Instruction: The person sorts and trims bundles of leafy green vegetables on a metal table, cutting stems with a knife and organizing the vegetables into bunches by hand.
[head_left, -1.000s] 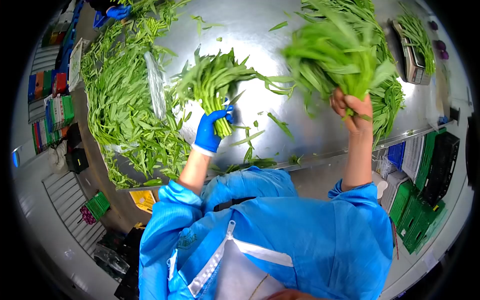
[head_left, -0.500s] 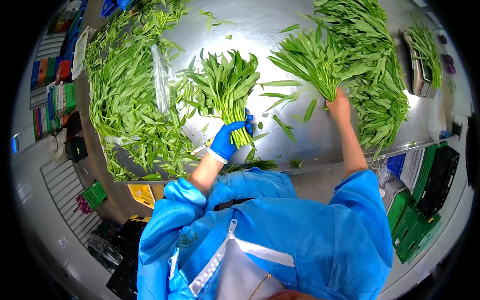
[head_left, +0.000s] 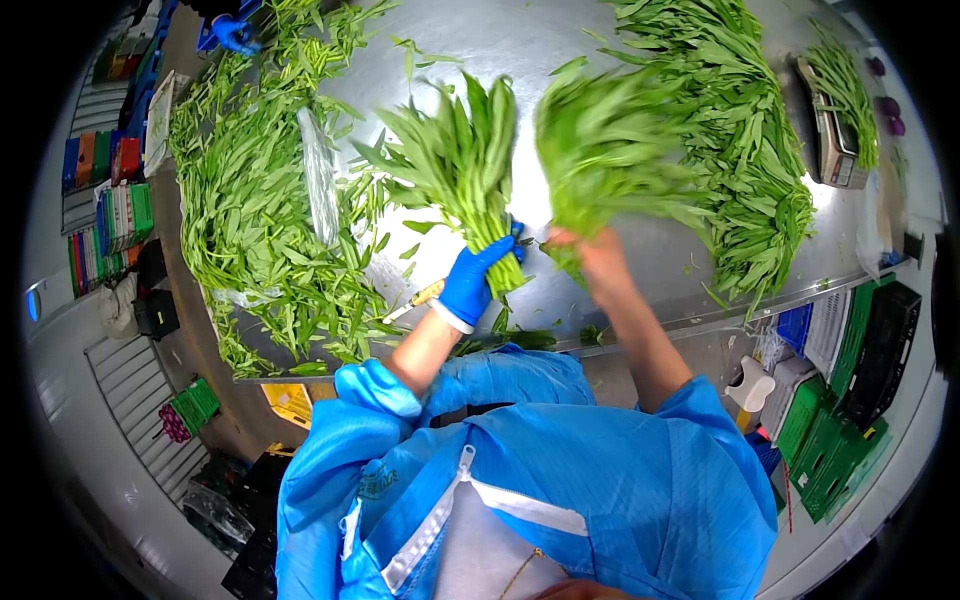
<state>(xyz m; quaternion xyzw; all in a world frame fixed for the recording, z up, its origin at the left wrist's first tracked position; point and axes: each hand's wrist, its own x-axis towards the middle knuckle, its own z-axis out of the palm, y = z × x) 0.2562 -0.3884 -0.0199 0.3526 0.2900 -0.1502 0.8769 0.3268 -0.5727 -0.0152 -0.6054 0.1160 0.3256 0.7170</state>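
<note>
My left hand, in a blue glove, is closed around the stems of a bunch of leafy greens that look like water spinach. The leaves point away from me and the cut stems stick out by my fingers. My bare right hand grips the stem end of a second bunch, whose leaves are smeared by motion. A gap of bare metal separates the two bunches. Beside my left wrist is a knife-like tool with a yellowish handle; whether it touches my hand I cannot tell.
Loose greens cover the left of the metal table, with a clear plastic bag on them. A long pile of greens lies right. Beyond it, a scale carries greens. Another person's gloved hand is at upper left.
My right hand has brought its bunch left and nearer to me, away from the right pile. My left hand has shifted slightly right with its bunch. Another person's gloved hand shows more at upper left.
</note>
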